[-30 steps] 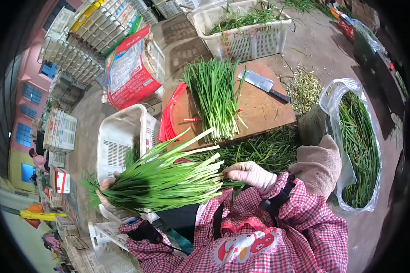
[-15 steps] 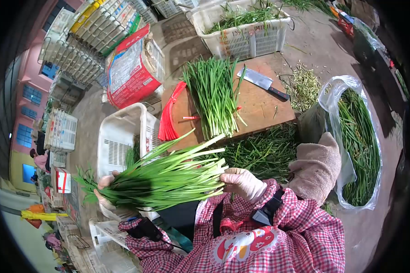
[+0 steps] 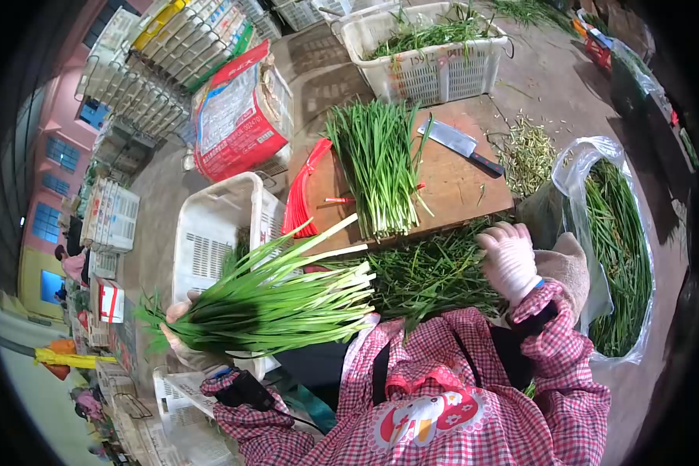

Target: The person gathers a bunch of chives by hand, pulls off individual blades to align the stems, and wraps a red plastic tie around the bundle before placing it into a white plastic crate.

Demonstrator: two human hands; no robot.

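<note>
My left hand (image 3: 185,330), in a pale glove, is closed around the leafy end of a loose bunch of garlic chives (image 3: 279,299). The pale stem ends fan out to the right, a few sticking up above the others. My right hand (image 3: 511,260), gloved too, is apart from the bunch, over the right side of a heap of loose green leaves (image 3: 435,276). Its fingers are loosely bent and apart, with nothing visible in them. A second bunch of chives (image 3: 377,167) lies on the wooden board (image 3: 470,190), beside a cleaver (image 3: 462,147) and red ties (image 3: 304,190).
A white crate (image 3: 217,225) stands at left, another crate (image 3: 431,74) with greens behind the board. A clear plastic bag (image 3: 579,167) of chives stands at right, near scattered stem trimmings (image 3: 524,155). A red-and-white sack (image 3: 237,116) and stacked crates (image 3: 116,213) are farther left.
My right hand has left the stem ends and moved right, over the leaf heap near the bag. My left hand still holds the bunch. The view has shifted slightly.
</note>
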